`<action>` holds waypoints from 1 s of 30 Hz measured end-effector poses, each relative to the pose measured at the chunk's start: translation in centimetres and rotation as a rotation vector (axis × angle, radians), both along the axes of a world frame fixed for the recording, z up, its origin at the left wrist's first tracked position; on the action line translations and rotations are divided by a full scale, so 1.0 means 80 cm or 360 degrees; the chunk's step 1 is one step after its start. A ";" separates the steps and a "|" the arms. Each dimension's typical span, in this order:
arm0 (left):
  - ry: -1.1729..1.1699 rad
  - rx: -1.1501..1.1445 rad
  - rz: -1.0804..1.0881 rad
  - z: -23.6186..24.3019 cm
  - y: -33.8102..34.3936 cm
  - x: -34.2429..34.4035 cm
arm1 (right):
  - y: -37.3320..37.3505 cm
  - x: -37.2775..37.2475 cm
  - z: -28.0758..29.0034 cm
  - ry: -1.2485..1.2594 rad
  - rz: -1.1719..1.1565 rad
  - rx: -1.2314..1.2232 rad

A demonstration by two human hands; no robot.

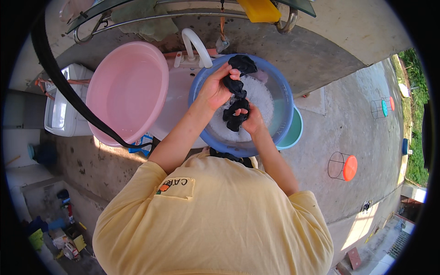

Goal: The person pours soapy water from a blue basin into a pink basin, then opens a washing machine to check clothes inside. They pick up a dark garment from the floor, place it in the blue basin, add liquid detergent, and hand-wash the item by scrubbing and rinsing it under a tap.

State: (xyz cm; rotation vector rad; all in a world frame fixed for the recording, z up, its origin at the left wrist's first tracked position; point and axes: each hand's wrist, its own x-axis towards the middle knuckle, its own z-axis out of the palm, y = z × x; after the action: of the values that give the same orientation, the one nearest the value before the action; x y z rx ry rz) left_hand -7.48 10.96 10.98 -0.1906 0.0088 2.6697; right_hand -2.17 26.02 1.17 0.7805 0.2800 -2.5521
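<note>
A wet-looking black cloth (236, 85), its kind hard to make out, is bunched between my two hands above a blue basin (196, 94). My left hand (217, 88) is closed around its upper part, with one end sticking out past the fingers. Lower down, my right hand (253, 120) grips the other end, and the stretch between looks twisted. White suds (260, 98) cover much of the water in the basin. A pale pinkish cloth (261, 76) shows at the basin's far side, partly under the water or foam.
Left of the blue basin stands a large pink basin (127, 91), with a white curved faucet (197, 46) between them. A green basin (293, 130) is partly hidden on the right. Stools with orange (350, 168) and green (384, 108) tops stand on the concrete floor. A metal rail (201, 15) runs overhead.
</note>
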 end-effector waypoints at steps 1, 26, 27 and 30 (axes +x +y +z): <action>0.0027 -0.0093 0.0046 -0.015 -0.005 -0.002 | -0.003 -0.001 0.006 0.0058 -0.0089 -0.0082; -0.0380 -0.0491 -0.0401 -0.118 0.028 0.023 | -0.058 -0.056 -0.013 0.1622 0.0099 0.3277; -0.0355 -0.0318 -0.0540 -0.146 0.010 0.009 | -0.070 -0.040 0.001 0.1497 0.0236 0.3257; -0.0377 -0.0122 -0.0698 -0.225 -0.015 -0.017 | -0.093 0.000 0.026 0.1541 0.0032 0.3084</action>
State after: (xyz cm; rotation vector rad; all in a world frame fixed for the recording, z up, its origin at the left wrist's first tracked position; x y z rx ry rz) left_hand -8.88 9.73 -7.02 -0.4709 0.0699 2.1985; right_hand -2.15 18.58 3.22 -0.1890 3.0347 -1.6141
